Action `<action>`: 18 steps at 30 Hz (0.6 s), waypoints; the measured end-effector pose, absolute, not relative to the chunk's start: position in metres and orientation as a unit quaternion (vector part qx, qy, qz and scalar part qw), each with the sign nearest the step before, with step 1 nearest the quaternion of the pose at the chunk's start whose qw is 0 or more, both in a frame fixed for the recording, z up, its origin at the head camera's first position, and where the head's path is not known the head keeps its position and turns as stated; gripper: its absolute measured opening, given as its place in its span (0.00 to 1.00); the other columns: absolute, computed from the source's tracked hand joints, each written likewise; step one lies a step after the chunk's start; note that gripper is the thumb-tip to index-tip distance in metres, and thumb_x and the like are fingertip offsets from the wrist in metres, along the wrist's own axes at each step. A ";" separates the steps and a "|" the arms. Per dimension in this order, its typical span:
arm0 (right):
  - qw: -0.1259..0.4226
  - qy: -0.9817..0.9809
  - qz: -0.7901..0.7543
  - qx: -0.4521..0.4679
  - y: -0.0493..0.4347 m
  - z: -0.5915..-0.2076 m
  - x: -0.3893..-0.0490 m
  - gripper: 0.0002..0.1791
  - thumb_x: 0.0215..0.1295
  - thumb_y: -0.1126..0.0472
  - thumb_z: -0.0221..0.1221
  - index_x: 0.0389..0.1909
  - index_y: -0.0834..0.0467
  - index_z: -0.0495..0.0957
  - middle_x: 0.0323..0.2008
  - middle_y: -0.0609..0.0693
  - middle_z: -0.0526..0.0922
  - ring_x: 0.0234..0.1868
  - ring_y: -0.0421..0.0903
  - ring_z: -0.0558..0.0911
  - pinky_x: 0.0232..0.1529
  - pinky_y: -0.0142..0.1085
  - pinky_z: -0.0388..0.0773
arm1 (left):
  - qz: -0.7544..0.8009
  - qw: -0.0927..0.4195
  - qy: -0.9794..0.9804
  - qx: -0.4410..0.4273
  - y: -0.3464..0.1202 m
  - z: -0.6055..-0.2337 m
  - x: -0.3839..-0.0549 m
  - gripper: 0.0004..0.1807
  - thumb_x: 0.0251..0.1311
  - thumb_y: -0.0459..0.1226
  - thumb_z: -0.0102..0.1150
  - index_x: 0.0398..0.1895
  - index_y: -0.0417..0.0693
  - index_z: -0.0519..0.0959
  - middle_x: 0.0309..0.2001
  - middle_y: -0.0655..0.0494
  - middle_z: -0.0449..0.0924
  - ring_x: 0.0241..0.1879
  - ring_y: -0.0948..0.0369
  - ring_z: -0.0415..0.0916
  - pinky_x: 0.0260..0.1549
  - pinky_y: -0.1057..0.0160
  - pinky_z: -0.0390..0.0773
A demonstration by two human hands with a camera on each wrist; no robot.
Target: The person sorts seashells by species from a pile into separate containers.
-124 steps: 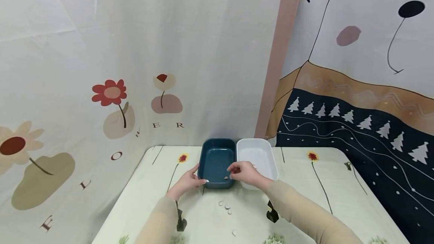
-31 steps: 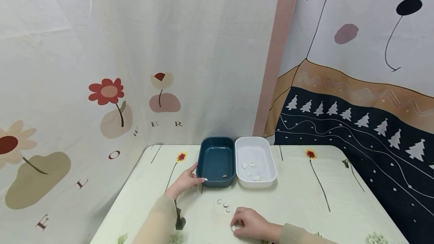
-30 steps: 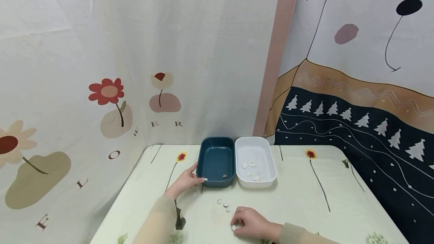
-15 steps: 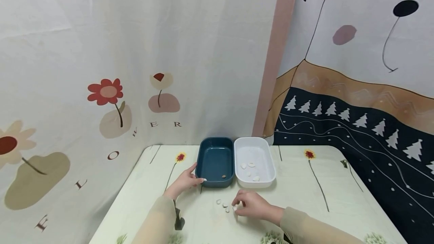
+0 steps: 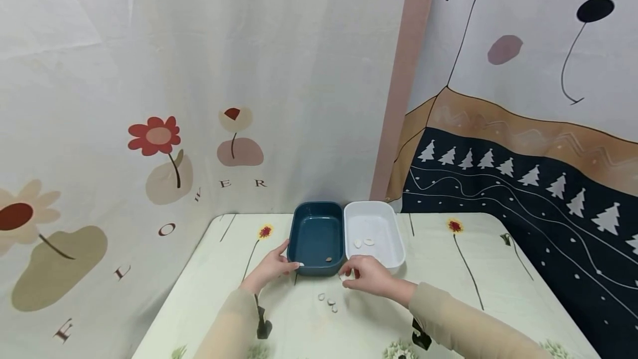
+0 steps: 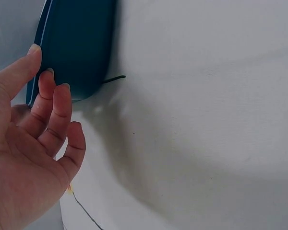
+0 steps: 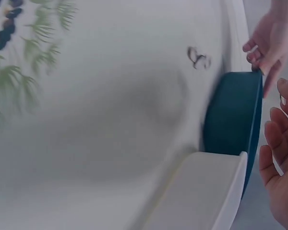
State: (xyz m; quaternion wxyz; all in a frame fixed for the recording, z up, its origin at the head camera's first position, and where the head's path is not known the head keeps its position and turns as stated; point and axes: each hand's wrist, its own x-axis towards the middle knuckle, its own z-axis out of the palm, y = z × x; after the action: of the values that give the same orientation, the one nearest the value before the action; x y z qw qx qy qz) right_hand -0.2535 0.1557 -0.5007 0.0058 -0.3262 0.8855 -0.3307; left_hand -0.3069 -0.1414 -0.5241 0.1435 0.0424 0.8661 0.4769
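My left hand (image 5: 271,269) holds the near left corner of a dark teal dish (image 5: 317,237), thumb at the rim and fingers along the outer wall. A small brown piece (image 5: 329,260) lies in that dish. Just in front of where the two dishes meet, my right hand (image 5: 371,277) pinches a small pale shell-like piece (image 5: 341,277) above the table. The white dish (image 5: 376,219) stands against the teal one; pale pieces (image 5: 369,241) show inside, its near end hidden by my right hand. Several small shell-like pieces (image 5: 331,302) lie on the table.
The table (image 5: 443,276) wears a pale cloth printed with flowers. Right behind both dishes hangs a white curtain (image 5: 309,98), and a dark, tree-printed cloth (image 5: 498,204) hangs at the right.
My right hand went from the teal dish to the table's near part, took hold of a pale piece there and carried it forward toward the dishes. The left hand keeps its hold.
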 end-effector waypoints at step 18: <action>-0.019 0.892 -0.343 -0.295 0.150 -0.479 -0.285 0.09 0.61 0.63 0.65 0.43 0.56 0.84 0.32 0.40 0.80 0.28 0.37 0.73 0.31 0.32 0.73 | 0.482 0.143 0.863 0.039 -0.141 -0.527 -0.309 0.48 0.57 0.38 0.68 0.76 0.43 0.51 0.23 0.52 0.73 0.26 0.54 0.73 0.28 0.62 0.68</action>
State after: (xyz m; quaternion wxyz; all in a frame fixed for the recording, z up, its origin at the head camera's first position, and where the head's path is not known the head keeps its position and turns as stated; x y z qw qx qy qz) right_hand -0.2850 0.1504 -0.4787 -0.0187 -0.2951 0.8917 -0.3427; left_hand -0.3088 -0.1411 -0.5272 0.1432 0.0391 0.8634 0.4822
